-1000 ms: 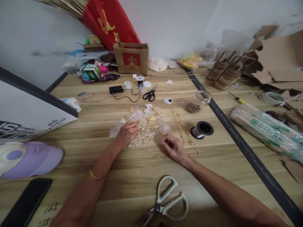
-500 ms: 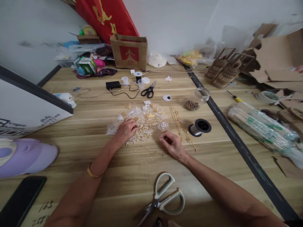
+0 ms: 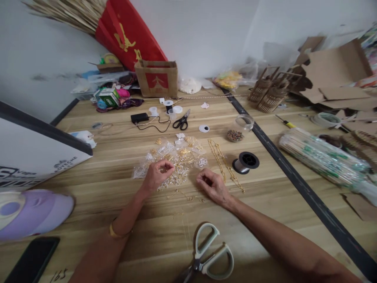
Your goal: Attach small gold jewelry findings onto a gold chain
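My left hand is closed in a pinch above a pile of small gold and silver beads; anything between its fingertips is too small to make out. My right hand rests on the table with curled fingers pressed together, and their tips are partly hidden. Behind the pile lie clear bags of gold and silver findings. A short beaded gold chain lies between my hands. Right of my right hand are a long gold chain and a spool of clear line.
White-handled scissors lie at the near edge, a phone at near left. Black scissors, a black adapter and a jar of beads stand farther back. Wrapped wooden sticks lie at right.
My left hand has lifted slightly off the bead pile, with thumb and fingertips drawn together into a pinch. My right hand stays nearly in place. The camera has tilted up a little.
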A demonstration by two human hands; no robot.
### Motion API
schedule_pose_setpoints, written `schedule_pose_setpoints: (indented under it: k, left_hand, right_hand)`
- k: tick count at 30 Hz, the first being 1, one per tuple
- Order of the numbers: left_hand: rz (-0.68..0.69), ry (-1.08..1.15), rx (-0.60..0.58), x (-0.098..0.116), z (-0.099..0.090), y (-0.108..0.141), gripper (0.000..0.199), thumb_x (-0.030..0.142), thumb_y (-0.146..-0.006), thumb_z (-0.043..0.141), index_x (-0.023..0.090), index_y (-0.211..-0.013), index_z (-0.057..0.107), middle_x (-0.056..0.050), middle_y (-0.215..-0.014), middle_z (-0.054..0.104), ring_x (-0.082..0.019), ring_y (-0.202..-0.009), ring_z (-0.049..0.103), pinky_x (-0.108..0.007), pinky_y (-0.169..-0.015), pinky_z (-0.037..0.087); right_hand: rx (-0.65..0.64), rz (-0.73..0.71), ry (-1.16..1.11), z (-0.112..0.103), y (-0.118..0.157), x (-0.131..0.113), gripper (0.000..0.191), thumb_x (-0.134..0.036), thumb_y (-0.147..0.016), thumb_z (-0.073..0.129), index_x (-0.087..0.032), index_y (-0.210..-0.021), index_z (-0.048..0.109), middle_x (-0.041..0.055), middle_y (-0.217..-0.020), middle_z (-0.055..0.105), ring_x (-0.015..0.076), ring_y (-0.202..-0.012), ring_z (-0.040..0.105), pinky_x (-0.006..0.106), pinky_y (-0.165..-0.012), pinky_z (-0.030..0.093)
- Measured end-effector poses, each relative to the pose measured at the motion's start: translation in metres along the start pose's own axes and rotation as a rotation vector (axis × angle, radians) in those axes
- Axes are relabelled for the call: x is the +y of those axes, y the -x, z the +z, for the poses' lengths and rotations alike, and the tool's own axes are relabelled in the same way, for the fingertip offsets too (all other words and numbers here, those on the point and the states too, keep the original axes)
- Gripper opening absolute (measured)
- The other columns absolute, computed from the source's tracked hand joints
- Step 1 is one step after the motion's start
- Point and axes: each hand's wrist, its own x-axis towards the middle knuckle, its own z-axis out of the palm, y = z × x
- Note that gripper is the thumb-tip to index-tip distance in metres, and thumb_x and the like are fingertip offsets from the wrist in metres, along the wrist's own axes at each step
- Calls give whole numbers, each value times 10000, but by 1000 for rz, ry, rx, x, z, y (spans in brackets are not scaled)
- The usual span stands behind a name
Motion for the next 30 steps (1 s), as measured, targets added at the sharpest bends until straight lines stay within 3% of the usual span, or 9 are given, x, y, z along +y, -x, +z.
schedule_pose_setpoints:
  k: [5, 11, 21, 30]
  left_hand:
    - [-184, 255, -77, 13, 7, 5, 134, 268, -677, 678, 136, -672, 653, -38, -661, 695, -139, -608, 621, -222, -570, 469]
    - [-230, 417, -156, 24, 19, 12, 138, 270, -650, 707, 143, -659, 654, -54, -730, 727, -157, -677, 656, -243, -643, 503]
    - [-286, 452, -174, 26, 34, 18, 148, 270, -620, 737, 145, -649, 664, -57, -725, 726, -151, -651, 650, -241, -639, 504]
    - [-296, 404, -162, 29, 42, 21, 148, 280, -643, 721, 143, -667, 672, -35, -657, 697, -135, -604, 617, -219, -586, 475]
  right_hand:
    - [10, -33, -2, -1, 0, -1, 128, -239, -855, 520, -168, -754, 557, 1, -661, 520, 113, -581, 466, 225, -529, 379]
    - [-2, -101, 25, -1, 1, -1, 119, -209, -870, 502, -170, -764, 539, 1, -683, 511, 114, -601, 475, 230, -558, 379]
    - [8, -294, 120, 1, 4, -1, 96, -189, -880, 472, -188, -794, 515, 18, -701, 503, 131, -608, 459, 245, -536, 362]
    - [-11, -313, 182, -1, 6, -9, 84, -184, -873, 469, -197, -792, 487, 14, -698, 499, 130, -597, 470, 238, -526, 354]
